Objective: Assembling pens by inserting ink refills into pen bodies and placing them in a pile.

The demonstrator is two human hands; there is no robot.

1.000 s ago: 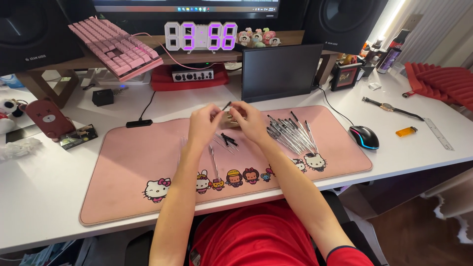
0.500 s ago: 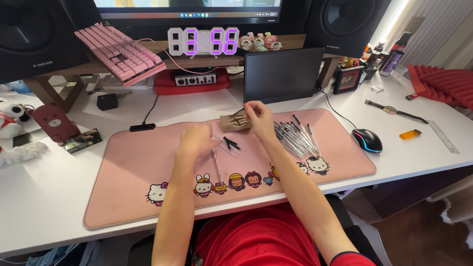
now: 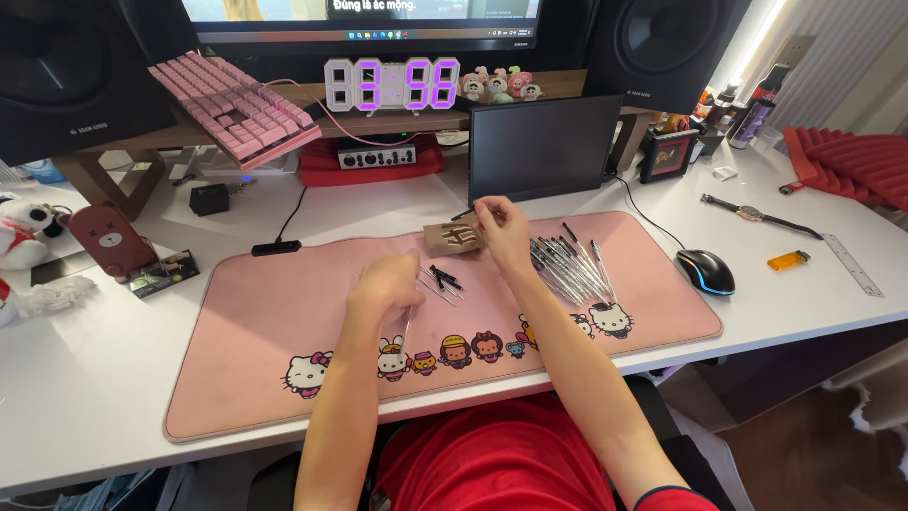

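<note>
Left of centre, on the pink cartoon-printed desk mat [image 3: 265, 322], the left hand [image 3: 386, 284] is curled down over a thin clear pen tube [image 3: 407, 326]. Just right lie a few loose black pen parts [image 3: 443, 279]. Above them the right hand [image 3: 501, 227] pinches a small brown cardboard packet [image 3: 454, 237]. Further right, the fan of many clear ballpoint pens [image 3: 572, 265] suggests most are finished, few remaining.
</note>
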